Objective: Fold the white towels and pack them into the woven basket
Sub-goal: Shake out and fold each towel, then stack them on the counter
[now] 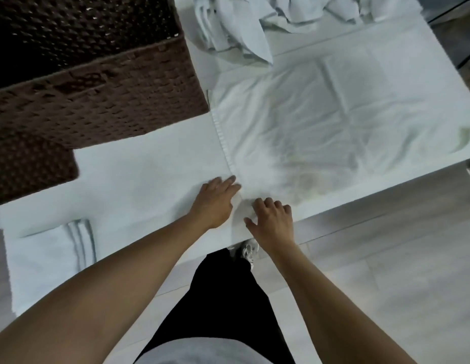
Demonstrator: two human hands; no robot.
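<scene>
white table [149,164] | pale tiled floor [386,271] | black trousers [223,298] | white shoe [248,252]

Upper left, the basket [102,101] was rough dark-brown weave; the spread towel [320,122] was soft, matt white cloth.

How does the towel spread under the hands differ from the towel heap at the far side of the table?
The spread towel lies flat and open with only light creases; the towel heap is crumpled and bunched. Both hands touch the spread towel's near corner; nothing touches the heap. Both are white and lie on the same table.
</scene>
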